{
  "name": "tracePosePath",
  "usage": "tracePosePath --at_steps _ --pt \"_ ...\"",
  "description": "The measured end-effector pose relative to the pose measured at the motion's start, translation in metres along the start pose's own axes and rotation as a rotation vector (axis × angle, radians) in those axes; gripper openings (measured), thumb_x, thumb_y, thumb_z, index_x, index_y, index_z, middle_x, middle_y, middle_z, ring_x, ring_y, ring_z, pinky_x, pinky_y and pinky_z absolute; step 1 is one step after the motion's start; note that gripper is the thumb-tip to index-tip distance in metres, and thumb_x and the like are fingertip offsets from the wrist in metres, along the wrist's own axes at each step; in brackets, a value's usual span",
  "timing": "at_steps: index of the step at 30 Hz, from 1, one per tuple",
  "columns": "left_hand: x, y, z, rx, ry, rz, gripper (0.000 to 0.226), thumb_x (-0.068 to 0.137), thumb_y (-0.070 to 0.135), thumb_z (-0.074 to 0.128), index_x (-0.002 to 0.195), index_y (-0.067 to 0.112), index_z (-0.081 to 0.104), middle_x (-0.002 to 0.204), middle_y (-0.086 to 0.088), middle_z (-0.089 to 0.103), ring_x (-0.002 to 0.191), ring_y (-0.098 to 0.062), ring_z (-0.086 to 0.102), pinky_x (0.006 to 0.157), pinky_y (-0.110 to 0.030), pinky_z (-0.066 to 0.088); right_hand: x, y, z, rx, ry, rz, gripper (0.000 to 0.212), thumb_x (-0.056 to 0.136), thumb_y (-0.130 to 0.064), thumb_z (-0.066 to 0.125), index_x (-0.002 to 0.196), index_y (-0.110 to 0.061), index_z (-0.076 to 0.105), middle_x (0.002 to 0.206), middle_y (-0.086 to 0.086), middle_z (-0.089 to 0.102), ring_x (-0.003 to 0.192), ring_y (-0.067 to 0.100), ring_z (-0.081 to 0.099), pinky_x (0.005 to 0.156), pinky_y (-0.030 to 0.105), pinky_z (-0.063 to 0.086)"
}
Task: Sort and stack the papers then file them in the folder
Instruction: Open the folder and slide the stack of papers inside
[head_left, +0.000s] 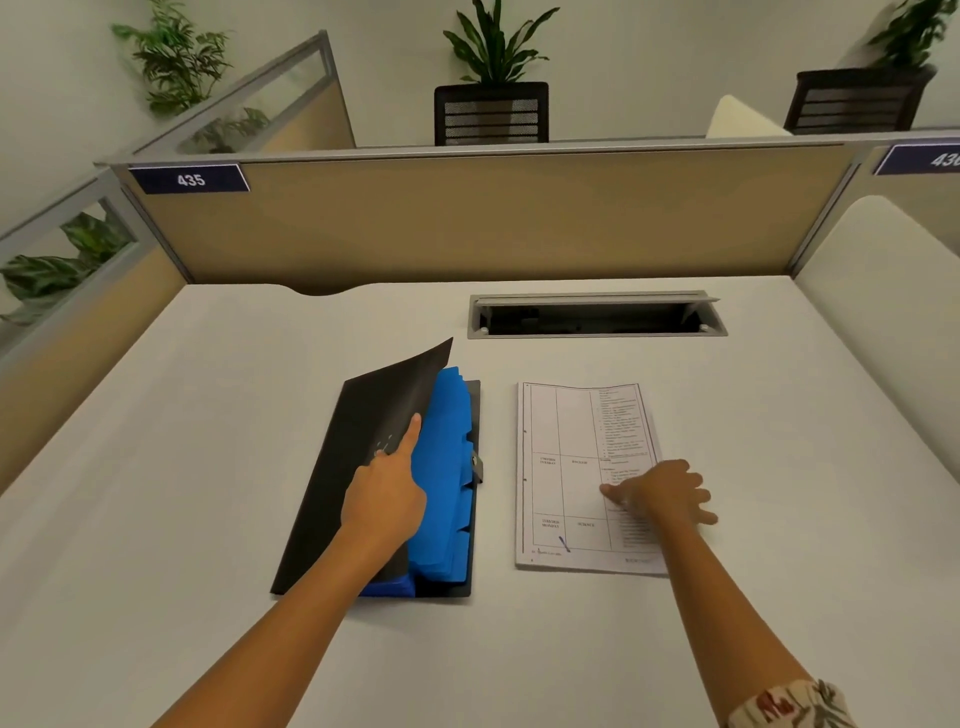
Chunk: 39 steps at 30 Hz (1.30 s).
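The stack of papers (584, 475) lies flat on the white desk (208, 467), just to the three o'clock side of the black folder (363, 467), the two near each other but not touching. Its long axis runs twelve to six, and the printed table reads sideways, so the page tops seem to face nine or three; I cannot tell which. The right hand (662, 493) rests on the sheets' three o'clock edge, fingers spread and thumb pressing down, gripping nothing yet. The left hand (384, 499) props the folder's front cover half open with an outstretched forefinger (410, 434), the other fingers curled; blue tabbed dividers (447, 488) show beneath. Those sheets look light, limp and apt to slide apart, so I'd judge they want pinching along that long edge, thumb on top, fingers beneath, and carrying level. The folder cover looks thin but springy and would likely drop shut if let go.
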<state>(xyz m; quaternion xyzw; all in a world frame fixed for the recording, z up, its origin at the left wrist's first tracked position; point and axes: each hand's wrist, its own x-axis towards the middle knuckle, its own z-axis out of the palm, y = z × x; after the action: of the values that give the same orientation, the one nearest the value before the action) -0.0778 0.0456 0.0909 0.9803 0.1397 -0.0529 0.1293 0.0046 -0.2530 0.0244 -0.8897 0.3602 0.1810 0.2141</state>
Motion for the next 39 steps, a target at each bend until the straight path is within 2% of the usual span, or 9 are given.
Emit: tracePosePath --at_steps 8,12,15,19,22,25,30,33,39 --pt "-0.001 0.0 0.0 -0.042 -0.002 -0.005 0.086 0.092 0.008 0.049 0.155 0.038 -0.001 0.105 -0.018 0.068 0.043 -0.006 0.035 0.035 -0.015 0.023 -0.003 -0.006 0.004 0.166 -0.025 -0.025 0.102 0.062 -0.034 0.091 0.138 -0.007 0.028 0.139 0.019 0.04 0.124 0.038 0.05 0.099 0.049 0.046" --pt "-0.002 -0.001 0.0 -0.077 0.0 -0.005 0.086 0.091 0.006 0.049 0.155 0.038 0.002 0.065 0.001 0.047 0.042 -0.006 0.034 0.031 -0.013 0.021 -0.001 -0.002 0.002 0.216 -0.017 -0.012 0.104 0.057 -0.033 0.094 0.134 -0.007 0.028 0.136 0.018 0.051 0.125 0.039 0.051 0.103 0.051 0.04" --pt "-0.003 -0.002 -0.001 -0.085 -0.004 -0.003 0.086 0.09 0.005 0.049 0.155 0.038 0.002 0.057 0.004 0.04 0.042 -0.006 0.034 0.031 -0.013 0.02 0.005 0.009 0.002 0.241 -0.009 -0.028 0.101 0.055 -0.04 0.094 0.129 -0.006 0.034 0.132 0.017 0.055 0.122 0.04 0.054 0.102 0.052 0.041" --pt "-0.003 -0.003 -0.002 -0.104 0.006 0.002 0.085 0.09 0.006 0.049 0.155 0.038 0.004 0.055 0.003 0.042 0.043 -0.007 0.034 0.033 -0.015 0.023 0.014 0.016 -0.003 0.307 -0.076 -0.119 0.068 0.078 -0.048 0.075 0.123 -0.002 0.052 0.117 0.015 0.065 0.104 0.037 0.064 0.087 0.046 0.054" --pt "-0.002 -0.003 -0.003 -0.109 0.01 0.004 0.085 0.091 0.006 0.049 0.155 0.038 0.003 0.055 0.001 0.042 0.043 -0.007 0.033 0.035 -0.016 0.023 0.02 0.025 -0.007 0.322 -0.082 -0.154 0.033 0.09 -0.029 0.059 0.11 -0.002 0.063 0.097 0.01 0.066 0.076 0.027 0.062 0.06 0.03 0.047" --pt "-0.004 -0.003 -0.003 -0.118 0.014 -0.003 0.084 0.092 0.006 0.048 0.155 0.038 0.002 0.056 0.001 0.043 0.044 -0.007 0.034 0.036 -0.017 0.025 0.026 0.037 0.001 0.343 -0.064 -0.32 0.021 0.093 -0.023 0.054 0.103 -0.008 0.063 0.103 0.01 0.069 0.081 0.026 0.062 0.064 0.029 0.047" --pt "-0.003 -0.004 -0.004 -0.125 0.028 -0.009 0.085 0.091 0.005 0.048 0.155 0.038 0.003 0.055 0.001 0.042 0.045 -0.007 0.034 0.035 -0.018 0.025 0.022 0.051 0.0 0.606 -0.013 -0.447 0.022 0.098 -0.021 0.052 0.115 -0.01 0.059 0.117 0.011 0.066 0.089 0.024 0.063 0.063 0.024 0.049" --pt "-0.002 -0.004 -0.005 -0.139 0.024 -0.017 0.085 0.091 0.005 0.048 0.154 0.039 0.002 0.055 0.0 0.044 0.045 -0.007 0.035 0.035 -0.018 0.027 0.014 0.05 -0.008 0.76 -0.104 -0.475 0.021 0.099 -0.024 0.052 0.114 -0.011 0.058 0.116 0.01 0.069 0.093 0.028 0.07 0.08 0.044 0.059" --pt "-0.001 0.0 -0.005 -0.164 0.023 -0.028 0.086 0.089 0.004 0.047 0.154 0.04 0.003 0.054 -0.001 0.044 0.043 -0.007 0.035 0.033 -0.018 0.025 -0.02 0.034 -0.034 0.724 -0.42 -0.64 0.015 0.097 -0.029 0.057 0.107 -0.019 0.063 0.099 0.003 0.077 0.082 0.025 0.076 0.069 0.036 0.06"
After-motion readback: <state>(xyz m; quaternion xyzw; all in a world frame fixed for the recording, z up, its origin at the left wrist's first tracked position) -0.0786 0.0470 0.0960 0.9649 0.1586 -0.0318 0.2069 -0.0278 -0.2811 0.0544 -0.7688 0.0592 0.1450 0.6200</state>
